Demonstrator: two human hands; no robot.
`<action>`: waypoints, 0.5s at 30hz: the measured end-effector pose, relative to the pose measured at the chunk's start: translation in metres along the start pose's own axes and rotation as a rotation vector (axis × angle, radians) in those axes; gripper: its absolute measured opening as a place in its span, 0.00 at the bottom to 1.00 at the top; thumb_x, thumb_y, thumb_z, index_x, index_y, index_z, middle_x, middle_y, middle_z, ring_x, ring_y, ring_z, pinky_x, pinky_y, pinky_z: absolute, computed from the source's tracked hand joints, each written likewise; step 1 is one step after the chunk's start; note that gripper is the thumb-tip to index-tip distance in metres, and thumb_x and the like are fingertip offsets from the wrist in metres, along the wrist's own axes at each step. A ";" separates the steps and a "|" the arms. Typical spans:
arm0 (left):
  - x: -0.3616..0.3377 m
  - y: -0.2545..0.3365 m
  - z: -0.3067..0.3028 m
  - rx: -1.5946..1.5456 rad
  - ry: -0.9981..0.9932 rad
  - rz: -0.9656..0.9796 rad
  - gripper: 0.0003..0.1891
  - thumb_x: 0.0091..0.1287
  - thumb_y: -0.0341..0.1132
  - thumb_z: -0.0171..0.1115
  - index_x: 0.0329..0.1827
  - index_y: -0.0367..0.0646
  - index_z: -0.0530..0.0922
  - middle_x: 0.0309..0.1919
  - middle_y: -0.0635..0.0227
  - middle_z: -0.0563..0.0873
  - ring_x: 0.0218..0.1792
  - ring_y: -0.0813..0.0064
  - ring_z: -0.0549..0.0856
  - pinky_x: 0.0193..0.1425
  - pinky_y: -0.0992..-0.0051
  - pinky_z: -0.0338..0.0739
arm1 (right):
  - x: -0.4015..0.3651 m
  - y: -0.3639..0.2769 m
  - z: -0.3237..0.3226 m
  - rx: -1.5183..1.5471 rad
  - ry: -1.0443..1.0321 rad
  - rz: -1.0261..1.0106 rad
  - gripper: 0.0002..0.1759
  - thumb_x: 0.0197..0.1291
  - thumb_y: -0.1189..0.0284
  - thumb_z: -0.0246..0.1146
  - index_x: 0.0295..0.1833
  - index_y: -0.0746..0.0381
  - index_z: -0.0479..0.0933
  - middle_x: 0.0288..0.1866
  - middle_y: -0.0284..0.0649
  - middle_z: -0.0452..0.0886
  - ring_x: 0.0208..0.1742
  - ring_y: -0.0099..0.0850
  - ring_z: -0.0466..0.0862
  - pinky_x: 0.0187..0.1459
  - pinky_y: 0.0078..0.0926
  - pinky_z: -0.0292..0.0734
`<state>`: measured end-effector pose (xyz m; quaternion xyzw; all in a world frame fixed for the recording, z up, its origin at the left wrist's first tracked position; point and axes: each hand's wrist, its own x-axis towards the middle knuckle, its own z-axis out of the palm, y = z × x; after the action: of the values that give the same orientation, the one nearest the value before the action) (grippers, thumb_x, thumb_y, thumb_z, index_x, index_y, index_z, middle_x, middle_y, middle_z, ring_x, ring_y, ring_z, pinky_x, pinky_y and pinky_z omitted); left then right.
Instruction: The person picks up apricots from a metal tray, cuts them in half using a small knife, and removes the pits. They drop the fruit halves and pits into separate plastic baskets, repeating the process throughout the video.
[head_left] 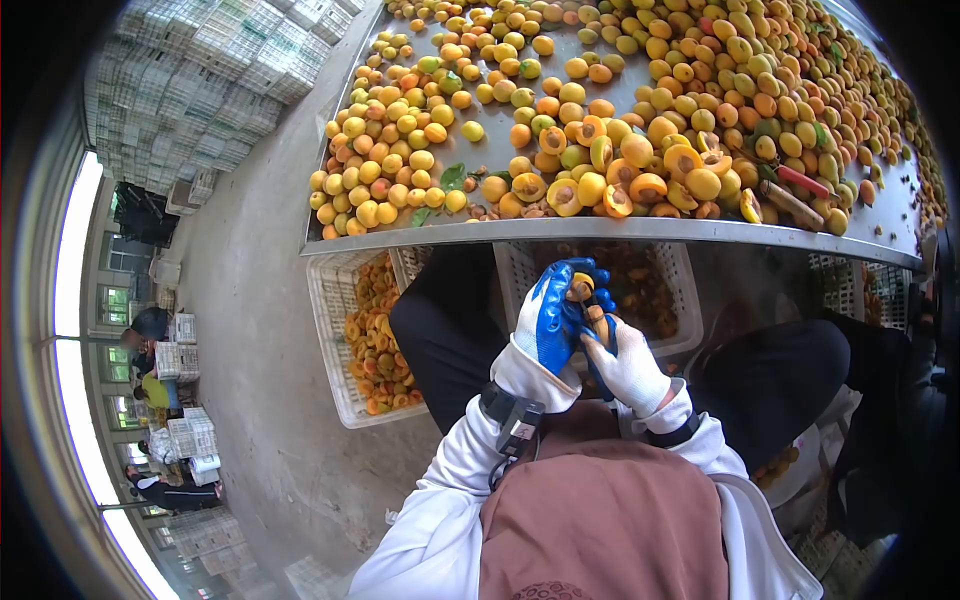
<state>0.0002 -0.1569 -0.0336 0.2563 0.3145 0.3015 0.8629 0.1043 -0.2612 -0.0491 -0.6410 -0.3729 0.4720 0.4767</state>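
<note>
My left hand, in a blue and white glove, is closed around a small orange fruit. My right hand, in a white glove, grips a wooden handle right beside that fruit. Whatever tool end the handle has is hidden between the hands. Both hands are over a white crate of fruit pieces, just below the metal table's edge. Whole apricots and cut halves lie on the table.
A white crate of orange fruit pieces stands on the floor at left. A red-handled tool and a wooden handle lie near the table edge. Stacked crates and several people are far left. A dark-clothed person's leg is at right.
</note>
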 end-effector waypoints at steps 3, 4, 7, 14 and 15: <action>0.001 -0.006 0.004 -0.026 0.074 -0.004 0.17 0.80 0.46 0.51 0.59 0.44 0.78 0.47 0.63 0.84 0.44 0.68 0.86 0.52 0.65 0.85 | -0.003 -0.003 0.000 -0.010 -0.004 0.001 0.15 0.68 0.70 0.63 0.54 0.70 0.78 0.41 0.56 0.87 0.46 0.51 0.88 0.47 0.38 0.80; 0.000 -0.008 0.007 -0.026 0.073 -0.006 0.17 0.80 0.46 0.51 0.59 0.44 0.78 0.47 0.63 0.84 0.44 0.68 0.86 0.52 0.65 0.85 | -0.003 -0.002 0.001 -0.011 0.005 0.025 0.15 0.68 0.70 0.63 0.54 0.70 0.78 0.41 0.56 0.86 0.46 0.51 0.88 0.47 0.39 0.80; -0.002 -0.015 0.012 0.001 0.110 0.040 0.15 0.79 0.45 0.53 0.54 0.45 0.79 0.43 0.64 0.84 0.41 0.68 0.86 0.49 0.66 0.85 | -0.003 0.008 0.004 0.021 -0.005 0.039 0.15 0.69 0.69 0.62 0.53 0.70 0.78 0.41 0.54 0.87 0.44 0.49 0.88 0.48 0.39 0.80; -0.002 -0.028 0.010 0.094 0.145 0.150 0.15 0.79 0.46 0.53 0.51 0.45 0.79 0.39 0.65 0.84 0.38 0.66 0.87 0.48 0.65 0.86 | -0.004 0.009 -0.004 0.456 -0.225 0.224 0.13 0.76 0.65 0.58 0.47 0.65 0.79 0.30 0.33 0.80 0.26 0.23 0.77 0.29 0.24 0.74; -0.003 -0.027 0.012 0.101 0.146 0.157 0.15 0.80 0.46 0.52 0.50 0.45 0.79 0.40 0.65 0.84 0.38 0.66 0.87 0.48 0.65 0.86 | -0.004 0.008 -0.007 0.455 -0.224 0.222 0.13 0.76 0.65 0.58 0.47 0.65 0.79 0.30 0.33 0.80 0.26 0.23 0.77 0.29 0.24 0.74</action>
<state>0.0166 -0.1802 -0.0419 0.3006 0.3703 0.3696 0.7975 0.1102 -0.2685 -0.0547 -0.4982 -0.2350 0.6609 0.5097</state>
